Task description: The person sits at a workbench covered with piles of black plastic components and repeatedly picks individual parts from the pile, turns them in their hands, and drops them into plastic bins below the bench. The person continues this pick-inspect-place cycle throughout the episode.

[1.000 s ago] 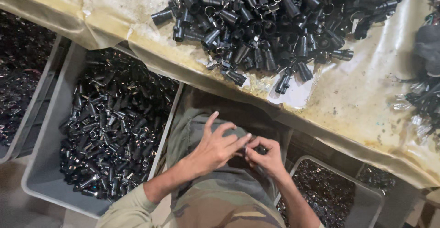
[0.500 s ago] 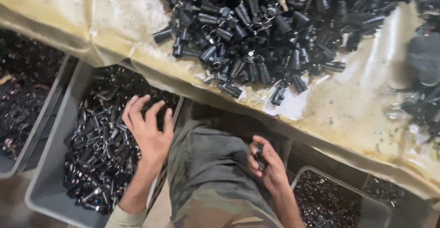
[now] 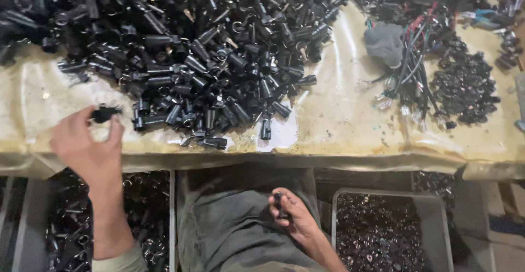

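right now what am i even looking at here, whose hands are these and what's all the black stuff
This is one picture from a camera worn on a person's head, looking down at their own two bare hands. No machine is involved.

The left hand is raised over the near edge of the table, pinching a small black part between its fingertips. The right hand rests low over the person's lap and grips another small dark piece.

On the table lies a big heap of black tube-shaped parts, and to the right a grey glove, a bundle of wires and a pile of tiny black bits. Below the table edge stand grey bins filled with more dark parts.
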`<state>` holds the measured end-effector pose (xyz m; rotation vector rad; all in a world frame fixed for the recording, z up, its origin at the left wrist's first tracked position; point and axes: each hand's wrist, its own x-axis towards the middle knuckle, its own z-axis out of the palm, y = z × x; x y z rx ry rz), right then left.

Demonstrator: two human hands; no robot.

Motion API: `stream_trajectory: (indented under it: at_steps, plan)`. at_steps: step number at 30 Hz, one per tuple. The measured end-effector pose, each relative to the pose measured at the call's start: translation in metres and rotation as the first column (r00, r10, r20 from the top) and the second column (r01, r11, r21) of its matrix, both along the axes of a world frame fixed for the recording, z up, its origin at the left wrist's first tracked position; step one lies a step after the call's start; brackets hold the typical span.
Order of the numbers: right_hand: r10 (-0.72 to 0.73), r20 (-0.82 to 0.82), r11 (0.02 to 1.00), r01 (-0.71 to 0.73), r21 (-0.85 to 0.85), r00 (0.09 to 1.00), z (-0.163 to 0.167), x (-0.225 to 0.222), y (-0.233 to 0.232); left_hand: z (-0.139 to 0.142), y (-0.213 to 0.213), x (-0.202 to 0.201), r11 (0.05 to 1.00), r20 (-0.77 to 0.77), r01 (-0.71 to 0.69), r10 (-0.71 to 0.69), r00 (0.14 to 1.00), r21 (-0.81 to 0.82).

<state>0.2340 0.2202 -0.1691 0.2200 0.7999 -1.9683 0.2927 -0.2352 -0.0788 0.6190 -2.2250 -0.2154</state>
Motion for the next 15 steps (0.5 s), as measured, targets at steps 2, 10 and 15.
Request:
stream_trajectory:
  at_steps: [2, 10, 15]
  plan:
    - [-0.028, -0.02, 0.999, 0.029, 0.025, 0.999, 0.0, 0.002, 0.003, 0.003, 0.007, -0.001, 0.998, -0.168, 0.052, -0.047, 0.985, 0.029]
    - [0.374, -0.364, 0.857, -0.169, 0.486, 0.853, 0.014, -0.012, -0.02, -0.029, 0.175, 0.012, 0.123, -0.416, 0.489, -0.375, 0.828, 0.863]
    - [0.135, -0.535, 0.937, 0.067, 0.342, 0.834, 0.037, -0.03, -0.035, -0.038, 0.225, 0.018, 0.278, -0.221, 0.528, -0.683, 0.696, 0.803]
